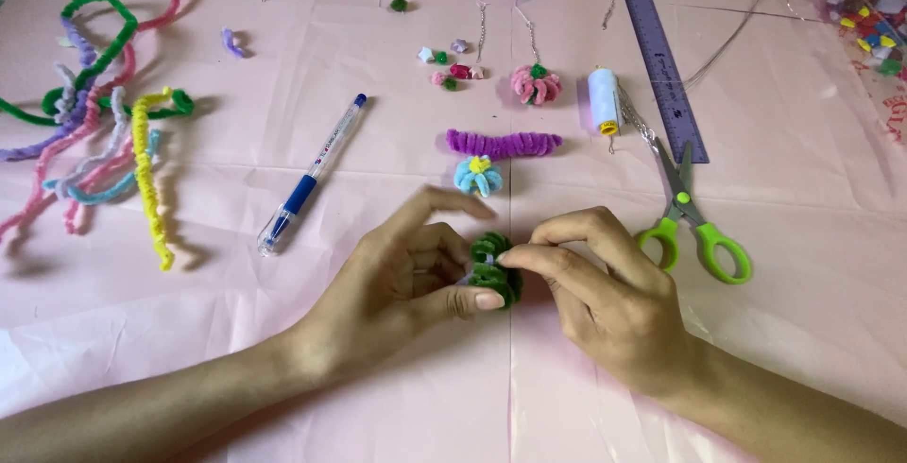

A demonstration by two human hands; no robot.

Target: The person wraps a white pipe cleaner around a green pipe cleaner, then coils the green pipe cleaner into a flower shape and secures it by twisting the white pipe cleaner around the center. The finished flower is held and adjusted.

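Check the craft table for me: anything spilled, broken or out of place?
Nothing stands out. Both hands, left hand and right hand, pinch the green pipe-cleaner coil; scissors, pen and ruler lie flat.

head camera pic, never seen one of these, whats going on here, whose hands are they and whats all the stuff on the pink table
There is one picture, from a camera worn on a person's head, looking down at their own two bare hands. The left hand and right hand together pinch a coiled green pipe cleaner between their fingers. They work over a pink sheet. On it lie a blue pen, green-handled scissors, a purple ruler, a spool of white thread, a purple coiled pipe cleaner, a small blue flower and loose coloured pipe cleaners at left.
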